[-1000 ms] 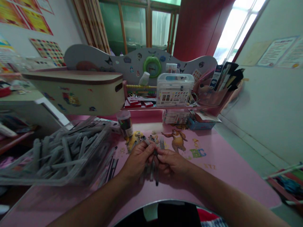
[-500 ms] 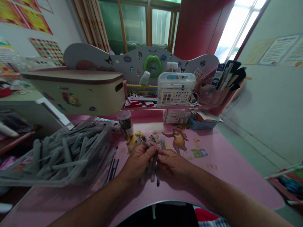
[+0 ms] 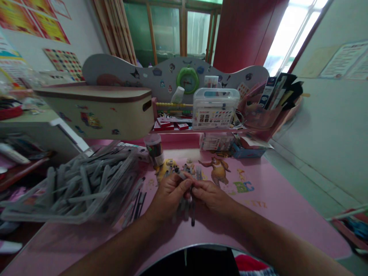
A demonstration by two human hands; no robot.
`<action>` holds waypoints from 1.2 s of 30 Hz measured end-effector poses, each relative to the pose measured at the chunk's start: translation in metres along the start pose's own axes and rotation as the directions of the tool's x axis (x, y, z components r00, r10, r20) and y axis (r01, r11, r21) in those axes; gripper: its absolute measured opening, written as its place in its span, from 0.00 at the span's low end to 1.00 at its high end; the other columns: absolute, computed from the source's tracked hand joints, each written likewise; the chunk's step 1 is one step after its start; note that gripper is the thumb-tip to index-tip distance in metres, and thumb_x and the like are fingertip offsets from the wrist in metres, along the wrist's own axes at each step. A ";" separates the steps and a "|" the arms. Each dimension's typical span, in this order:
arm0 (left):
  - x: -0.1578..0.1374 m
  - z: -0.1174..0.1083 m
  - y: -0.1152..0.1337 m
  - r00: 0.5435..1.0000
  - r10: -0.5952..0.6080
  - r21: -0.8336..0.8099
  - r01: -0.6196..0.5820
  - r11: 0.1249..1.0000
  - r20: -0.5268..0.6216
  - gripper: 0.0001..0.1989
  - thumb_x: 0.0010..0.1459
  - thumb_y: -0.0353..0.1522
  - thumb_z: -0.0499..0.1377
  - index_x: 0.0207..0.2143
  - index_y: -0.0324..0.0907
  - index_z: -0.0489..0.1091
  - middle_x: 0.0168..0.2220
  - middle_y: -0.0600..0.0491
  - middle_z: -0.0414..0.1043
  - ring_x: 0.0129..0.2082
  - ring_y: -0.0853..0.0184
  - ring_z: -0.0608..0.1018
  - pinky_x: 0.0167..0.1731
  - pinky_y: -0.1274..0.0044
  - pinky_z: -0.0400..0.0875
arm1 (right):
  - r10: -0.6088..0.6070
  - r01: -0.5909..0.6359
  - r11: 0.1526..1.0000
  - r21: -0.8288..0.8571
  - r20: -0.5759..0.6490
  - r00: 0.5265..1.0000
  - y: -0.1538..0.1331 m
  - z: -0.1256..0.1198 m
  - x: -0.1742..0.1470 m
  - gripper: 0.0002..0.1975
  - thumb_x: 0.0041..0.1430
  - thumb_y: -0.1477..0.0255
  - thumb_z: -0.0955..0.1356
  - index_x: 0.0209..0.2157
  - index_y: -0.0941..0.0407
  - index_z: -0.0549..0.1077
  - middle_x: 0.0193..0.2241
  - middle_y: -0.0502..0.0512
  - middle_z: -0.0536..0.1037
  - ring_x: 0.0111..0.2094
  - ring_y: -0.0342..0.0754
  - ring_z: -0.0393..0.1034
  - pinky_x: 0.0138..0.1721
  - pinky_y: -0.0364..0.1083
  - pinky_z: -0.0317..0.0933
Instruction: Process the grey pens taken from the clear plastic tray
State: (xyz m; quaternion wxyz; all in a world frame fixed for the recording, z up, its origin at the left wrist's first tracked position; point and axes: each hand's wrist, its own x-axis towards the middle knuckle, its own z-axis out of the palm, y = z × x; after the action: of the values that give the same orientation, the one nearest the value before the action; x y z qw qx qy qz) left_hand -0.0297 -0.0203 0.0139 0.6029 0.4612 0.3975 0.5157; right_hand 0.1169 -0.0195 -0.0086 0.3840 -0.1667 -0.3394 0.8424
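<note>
Where the tabletop curves inward at its front edge, I hold pens: one loose bundle, grasped in my left hand, pinched by my right hand. Presumably light, stiff, slick against one another; best gripped together at mid-barrel.

Well below the clock, the left hand and right hand hide the middles of the pens, so they can't be counted. Both arms are cut off at the bottom. The clock's time is too small to read. Down and left of the clock, grey things in the tray cover each other. Far right of the clock, the papers are cut off, their words blurry.
</note>
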 end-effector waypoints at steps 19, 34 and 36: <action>0.003 0.003 -0.007 0.995 -0.072 -0.149 0.062 0.987 -0.063 0.13 0.54 0.41 0.68 0.32 0.41 0.73 0.18 0.59 0.69 0.15 0.74 0.70 0.17 0.82 0.68 | -0.100 0.099 0.995 -0.021 -0.075 0.992 0.009 0.006 -0.001 0.09 0.61 0.66 0.72 0.39 0.58 0.76 0.32 0.53 0.75 0.30 0.43 0.68 0.36 0.44 0.64; 0.003 0.000 0.013 0.997 -0.069 -0.115 0.074 0.991 0.044 0.15 0.50 0.41 0.70 0.29 0.38 0.74 0.16 0.57 0.68 0.16 0.73 0.69 0.19 0.82 0.67 | 0.261 -0.257 0.963 -0.083 0.040 0.964 -0.014 -0.012 -0.007 0.21 0.53 0.56 0.76 0.38 0.56 0.71 0.14 0.35 0.55 0.12 0.34 0.36 0.12 0.37 0.34; 0.009 -0.004 0.014 0.998 -0.055 -0.121 0.056 0.991 0.009 0.16 0.51 0.42 0.69 0.31 0.39 0.73 0.17 0.57 0.69 0.15 0.74 0.68 0.18 0.83 0.65 | 0.206 -0.202 0.966 -0.161 0.009 0.978 -0.015 -0.014 -0.006 0.25 0.49 0.52 0.76 0.37 0.57 0.72 0.15 0.38 0.59 0.13 0.34 0.41 0.13 0.37 0.34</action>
State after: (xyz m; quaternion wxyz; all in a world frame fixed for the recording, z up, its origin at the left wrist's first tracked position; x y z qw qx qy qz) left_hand -0.0361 -0.0105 0.0260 0.6450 0.4141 0.3764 0.5204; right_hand 0.1356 -0.0109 -0.0079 0.2762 -0.2201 -0.3917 0.8496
